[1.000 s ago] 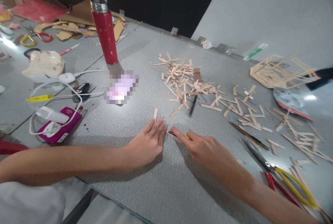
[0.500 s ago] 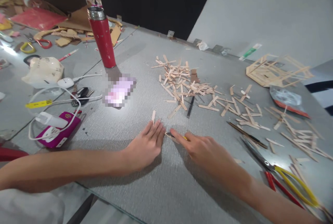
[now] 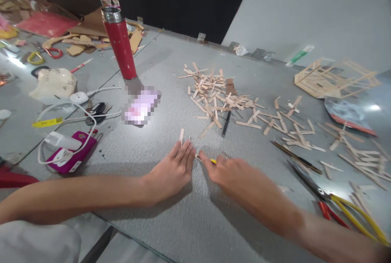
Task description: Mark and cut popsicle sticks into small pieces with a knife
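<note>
My left hand (image 3: 172,169) lies on the table with its fingers stretched out together, pinning down a thin wooden craft stick (image 3: 181,134) whose end shows past the fingertips. Close to its right, my right hand (image 3: 232,173) is closed round a yellow cutter knife (image 3: 213,161), index finger pointing along it. Most of the knife is hidden by the fingers. A short pale stick end (image 3: 197,156) shows between the two hands, by the right index fingertip.
Beyond the hands lies a heap of wooden sticks (image 3: 214,92) with a black pen-like rod (image 3: 226,123). Scissors (image 3: 320,191) and a stick frame (image 3: 332,79) are at right. A red flask (image 3: 119,45), a blurred-out phone (image 3: 142,107) and a purple power bank (image 3: 73,153) stand or lie left.
My right hand has shifted slightly, and the dark blade seen before by its index fingertip is now hidden. My left hand stays in place. The view has turned a little.
</note>
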The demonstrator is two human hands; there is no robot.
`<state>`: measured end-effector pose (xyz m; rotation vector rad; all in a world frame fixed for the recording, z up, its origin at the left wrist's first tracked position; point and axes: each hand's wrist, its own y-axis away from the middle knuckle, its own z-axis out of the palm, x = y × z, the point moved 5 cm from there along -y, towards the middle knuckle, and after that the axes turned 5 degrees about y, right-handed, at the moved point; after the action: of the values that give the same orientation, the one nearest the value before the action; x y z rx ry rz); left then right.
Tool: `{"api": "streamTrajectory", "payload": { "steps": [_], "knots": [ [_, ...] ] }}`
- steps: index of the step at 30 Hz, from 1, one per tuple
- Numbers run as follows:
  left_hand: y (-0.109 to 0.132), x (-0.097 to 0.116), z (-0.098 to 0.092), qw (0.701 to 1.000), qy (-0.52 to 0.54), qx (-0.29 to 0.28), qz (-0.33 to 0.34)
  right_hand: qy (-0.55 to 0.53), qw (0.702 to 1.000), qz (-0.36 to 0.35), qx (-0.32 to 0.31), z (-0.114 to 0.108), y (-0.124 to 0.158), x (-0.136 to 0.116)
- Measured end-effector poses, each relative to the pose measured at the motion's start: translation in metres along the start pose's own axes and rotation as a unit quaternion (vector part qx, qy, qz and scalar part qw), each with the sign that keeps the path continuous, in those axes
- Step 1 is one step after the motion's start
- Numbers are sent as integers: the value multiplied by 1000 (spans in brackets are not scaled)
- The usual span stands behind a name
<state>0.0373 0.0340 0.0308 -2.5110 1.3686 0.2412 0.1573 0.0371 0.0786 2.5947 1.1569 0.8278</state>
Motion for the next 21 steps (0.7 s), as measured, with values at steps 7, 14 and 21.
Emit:
{"api": "streamTrajectory", "payload": {
  "steps": [7, 14, 21],
  "knots": [
    [-3, 3, -1, 999, -30, -4, 10, -67, 998, 15, 4, 2, 1, 15],
    [-2, 4, 2, 1000, -23, -1, 5, -67, 996, 42, -44, 17, 6, 11],
    [0, 6, 0, 1000, -26, -3, 1, -32, 999, 9, -28, 13, 2, 8]
  ]
}}
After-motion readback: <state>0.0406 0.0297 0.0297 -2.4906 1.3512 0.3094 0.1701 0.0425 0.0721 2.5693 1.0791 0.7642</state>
